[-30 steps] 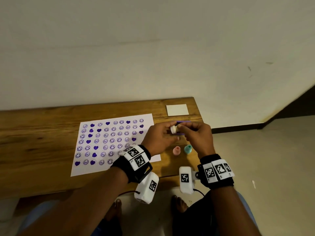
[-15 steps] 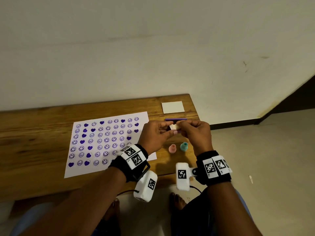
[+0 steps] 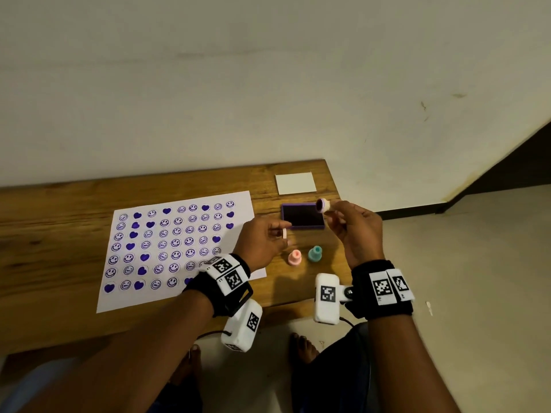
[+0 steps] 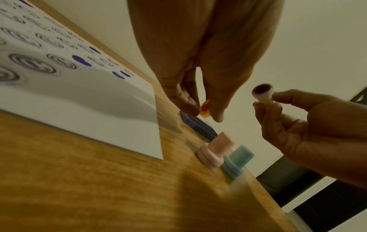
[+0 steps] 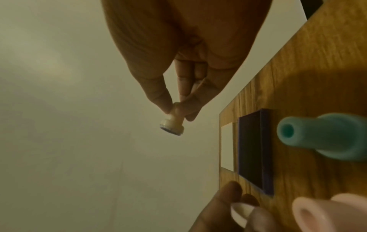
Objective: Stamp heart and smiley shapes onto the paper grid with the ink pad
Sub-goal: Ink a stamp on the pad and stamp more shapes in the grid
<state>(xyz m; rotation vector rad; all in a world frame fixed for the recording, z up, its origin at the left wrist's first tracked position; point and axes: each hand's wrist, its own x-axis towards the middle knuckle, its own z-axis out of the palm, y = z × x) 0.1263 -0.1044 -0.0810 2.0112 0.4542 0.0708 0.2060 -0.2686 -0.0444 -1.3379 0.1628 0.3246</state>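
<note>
My right hand pinches a cream stamp at the ink pad's three o'clock; my left hand pinches its cap, at the pad's seven o'clock, beside the stamped paper grid.

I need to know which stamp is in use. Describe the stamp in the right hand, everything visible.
The stamp is small, cream-coloured and plastic-looking, with a narrow stem widening to a round head. Its face is stained dark purple; the design is not legible. The right hand pinches the stem between thumb and fingertips, holding it in the air near the ink pad, head tilted toward the left. Nothing else touches it.
</note>
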